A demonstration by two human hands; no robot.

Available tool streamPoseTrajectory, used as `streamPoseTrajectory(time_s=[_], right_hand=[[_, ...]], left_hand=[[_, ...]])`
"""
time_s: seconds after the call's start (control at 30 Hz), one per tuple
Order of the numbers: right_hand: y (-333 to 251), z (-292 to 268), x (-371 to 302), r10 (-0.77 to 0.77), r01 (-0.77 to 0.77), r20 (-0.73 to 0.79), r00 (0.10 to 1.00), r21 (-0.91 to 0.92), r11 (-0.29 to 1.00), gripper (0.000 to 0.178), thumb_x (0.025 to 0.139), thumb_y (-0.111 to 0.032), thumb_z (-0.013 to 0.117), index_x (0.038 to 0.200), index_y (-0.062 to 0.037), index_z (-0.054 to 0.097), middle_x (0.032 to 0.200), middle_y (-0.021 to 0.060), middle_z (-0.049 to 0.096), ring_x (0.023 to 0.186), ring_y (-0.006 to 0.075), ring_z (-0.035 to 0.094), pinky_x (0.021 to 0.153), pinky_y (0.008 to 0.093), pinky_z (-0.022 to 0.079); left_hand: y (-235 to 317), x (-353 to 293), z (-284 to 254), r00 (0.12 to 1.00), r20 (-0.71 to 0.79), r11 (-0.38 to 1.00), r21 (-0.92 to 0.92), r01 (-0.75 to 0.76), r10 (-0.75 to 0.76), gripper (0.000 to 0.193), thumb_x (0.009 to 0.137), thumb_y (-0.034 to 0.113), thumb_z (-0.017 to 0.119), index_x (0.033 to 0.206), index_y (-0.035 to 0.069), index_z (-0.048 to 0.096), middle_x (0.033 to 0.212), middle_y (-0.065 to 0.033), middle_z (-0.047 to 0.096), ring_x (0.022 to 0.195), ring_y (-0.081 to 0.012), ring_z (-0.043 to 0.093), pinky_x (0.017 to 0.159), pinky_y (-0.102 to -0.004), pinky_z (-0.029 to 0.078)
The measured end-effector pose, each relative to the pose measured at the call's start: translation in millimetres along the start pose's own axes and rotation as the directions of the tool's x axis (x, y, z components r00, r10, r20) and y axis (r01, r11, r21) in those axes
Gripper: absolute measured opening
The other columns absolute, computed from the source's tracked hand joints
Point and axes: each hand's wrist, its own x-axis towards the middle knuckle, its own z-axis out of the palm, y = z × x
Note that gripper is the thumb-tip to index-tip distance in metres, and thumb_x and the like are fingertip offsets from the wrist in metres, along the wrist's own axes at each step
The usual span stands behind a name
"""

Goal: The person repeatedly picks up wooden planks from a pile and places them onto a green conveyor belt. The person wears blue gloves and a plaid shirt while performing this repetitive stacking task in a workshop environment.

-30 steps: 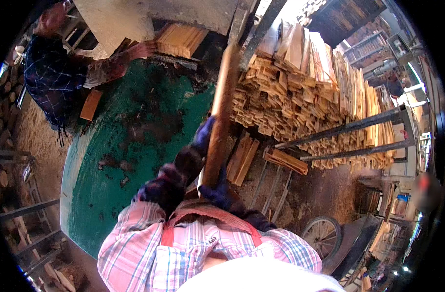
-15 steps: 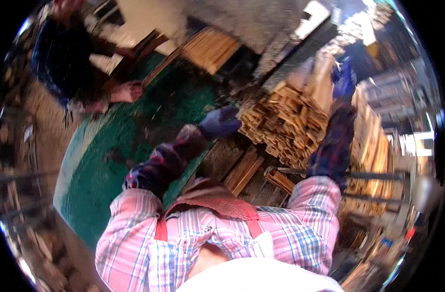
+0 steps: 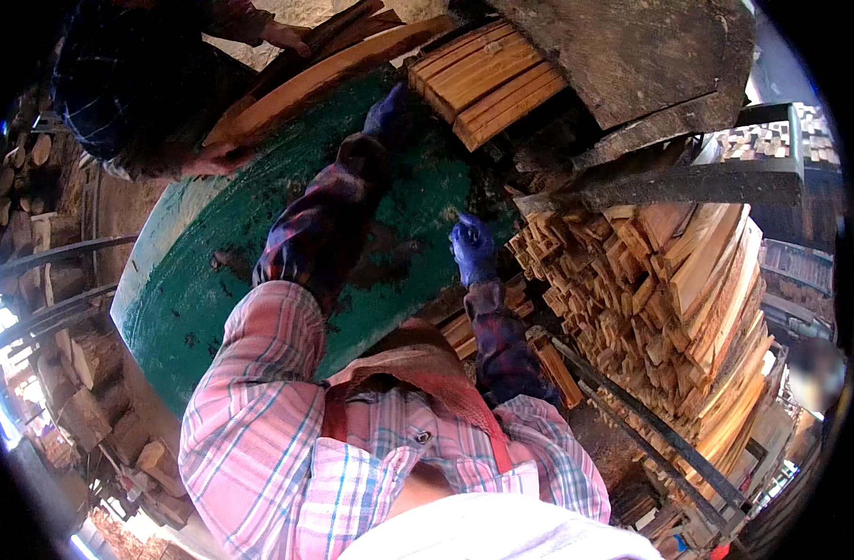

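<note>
My left hand (image 3: 388,114), in a blue glove, reaches across the green tabletop (image 3: 259,243), fingers stretched out beside the near end of a long curved wood slab (image 3: 324,79). Nothing shows in its grasp. My right hand (image 3: 474,250), also blue-gloved, hovers over the table's right edge with fingers curled in; I see nothing held. A bundle of sawn boards (image 3: 488,77) lies just beyond my left hand. The co-worker's hand (image 3: 212,161) is at the slab's left end, and another hand (image 3: 285,39) rests near darker slabs behind it.
A tall stack of wood strips (image 3: 632,299) stands at my right, beside a metal bar frame (image 3: 660,429). Another metal beam (image 3: 698,182) crosses above the stack. A worn board (image 3: 651,56) lies at the back right. Log pieces (image 3: 91,359) are piled at the far left.
My right hand has left the top of the wood stack and come back over the table edge. My left hand has reached farther forward. The view has turned, and the slab has shifted.
</note>
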Motion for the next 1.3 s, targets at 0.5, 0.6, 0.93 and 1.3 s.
streamPoseTrajectory(time_s=[0.5, 0.6, 0.93, 1.3], right_hand=[[-23.0, 15.2, -9.2, -0.135, 0.133, -0.013, 0.991, -0.116, 0.984, 0.032, 0.082, -0.012, 0.064, 0.113, -0.0084, 0.057, 0.078, -0.0038, 0.052, 0.066, 0.0053, 0.045, 0.060, 0.0211, 0.042], [-12.0, 14.0, -4.1, -0.236, 0.233, -0.026, 0.971, -0.099, 0.968, 0.031, 0.083, -0.012, 0.063, 0.113, -0.0082, 0.057, 0.079, -0.0028, 0.054, 0.067, 0.0061, 0.047, 0.061, 0.0216, 0.043], [-21.6, 18.5, 0.3, -0.247, 0.181, -0.078, 0.966, -0.479, 0.859, 0.031, 0.083, -0.015, 0.063, 0.111, -0.0040, 0.056, 0.095, 0.0059, 0.060, 0.085, 0.0147, 0.054, 0.077, 0.0292, 0.046], [47.4, 109.3, -214.4, 0.198, -0.152, 0.193, 0.961, -0.227, 0.962, 0.033, 0.082, -0.028, 0.066, 0.101, -0.0027, 0.057, 0.090, 0.0038, 0.058, 0.077, 0.0156, 0.053, 0.069, 0.0304, 0.045]], left_hand=[[-41.2, 64.5, 2.0, 0.998, 0.055, 0.944, -0.328, 0.031, -0.014, 0.045, 0.078, 0.037, 0.067, 0.114, 0.012, 0.059, 0.097, -0.0088, 0.060, 0.078, -0.0210, 0.058, 0.072, -0.0303, 0.050], [-51.9, 48.6, -9.2, 0.863, 0.319, 0.673, -0.540, 0.506, -0.393, 0.048, 0.077, 0.027, 0.070, 0.119, 0.012, 0.055, 0.102, -0.0081, 0.060, 0.084, -0.0218, 0.059, 0.073, -0.0308, 0.050], [-67.3, -152.9, -158.1, 0.811, 0.349, 0.747, -0.333, 0.575, -0.469, 0.050, 0.078, 0.040, 0.065, 0.116, 0.009, 0.054, 0.092, -0.0057, 0.060, 0.077, -0.0181, 0.057, 0.064, -0.0290, 0.048], [102.5, -459.0, -115.7, 0.637, 0.719, 0.311, -0.560, 0.768, -0.278, 0.042, 0.083, 0.029, 0.064, 0.113, 0.003, 0.049, 0.097, -0.0075, 0.058, 0.085, -0.0184, 0.055, 0.077, -0.0315, 0.046]])
